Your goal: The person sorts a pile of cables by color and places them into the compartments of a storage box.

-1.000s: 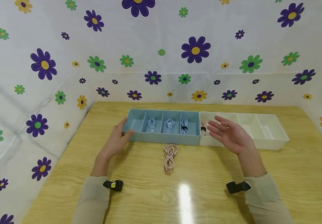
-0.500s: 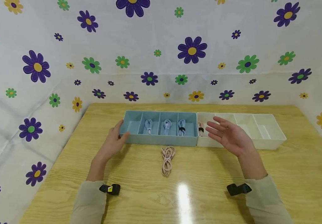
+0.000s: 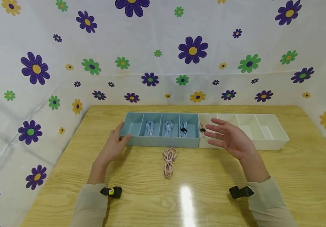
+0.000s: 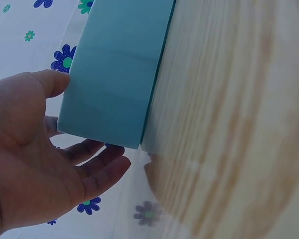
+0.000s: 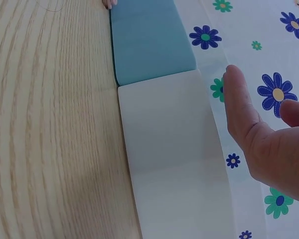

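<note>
In the head view, my left hand (image 3: 113,145) holds the left end of a blue divided box (image 3: 163,142), thumb at the front corner and fingers along the end wall. The left wrist view shows the thumb (image 4: 57,82) right at the rim. My right hand (image 3: 233,138), palm turned up and fingers spread, hovers over a white divided box (image 3: 270,144) and hides part of it. Light blue coiled cables (image 3: 168,128) lie in several blue compartments, the rightmost with a black tie (image 3: 183,130). A pink coiled cable (image 3: 203,130) sits in the leftmost white compartment.
Another pink coiled cable (image 3: 168,162) lies on the wooden table (image 3: 140,195) in front of the blue box. Both boxes stand end to end near the back edge. A flower-patterned white cloth (image 3: 163,37) hangs behind and at the sides.
The head view has shifted slightly, so everything sits a little further left. My right hand's fingers have spread and moved slightly left. The left hand keeps its place at the blue box's end.
</note>
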Demonstrator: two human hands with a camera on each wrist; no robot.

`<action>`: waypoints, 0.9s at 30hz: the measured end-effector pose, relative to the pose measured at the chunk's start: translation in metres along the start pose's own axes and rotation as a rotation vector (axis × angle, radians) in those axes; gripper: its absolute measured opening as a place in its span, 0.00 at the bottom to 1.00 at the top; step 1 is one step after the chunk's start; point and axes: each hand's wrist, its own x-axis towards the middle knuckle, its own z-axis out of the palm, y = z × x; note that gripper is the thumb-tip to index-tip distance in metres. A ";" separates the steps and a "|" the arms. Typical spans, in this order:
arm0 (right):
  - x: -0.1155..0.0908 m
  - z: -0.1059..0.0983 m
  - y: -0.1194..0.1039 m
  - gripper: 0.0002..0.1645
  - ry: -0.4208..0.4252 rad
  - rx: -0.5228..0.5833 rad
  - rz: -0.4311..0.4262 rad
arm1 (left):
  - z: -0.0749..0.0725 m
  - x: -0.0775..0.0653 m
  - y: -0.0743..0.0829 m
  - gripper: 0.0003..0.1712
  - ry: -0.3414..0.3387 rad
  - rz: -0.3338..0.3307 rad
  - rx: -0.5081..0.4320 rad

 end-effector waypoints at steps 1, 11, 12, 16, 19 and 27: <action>0.000 0.000 0.000 0.32 0.003 -0.014 -0.001 | 0.000 0.000 0.000 0.41 0.001 0.002 0.001; 0.000 0.005 0.003 0.17 -0.055 -0.057 -0.034 | 0.000 -0.001 0.003 0.41 0.000 0.020 0.008; 0.000 0.006 0.003 0.17 -0.058 -0.059 -0.036 | 0.000 -0.001 0.003 0.41 -0.001 0.020 0.008; 0.000 0.008 0.004 0.19 -0.064 -0.066 -0.038 | -0.001 -0.001 0.004 0.41 -0.004 0.018 0.007; 0.000 0.010 0.004 0.25 -0.065 -0.078 -0.037 | -0.001 -0.001 0.003 0.41 -0.002 0.014 0.007; 0.002 0.015 0.008 0.31 -0.100 -0.109 -0.007 | 0.001 -0.001 0.001 0.41 -0.003 0.010 0.004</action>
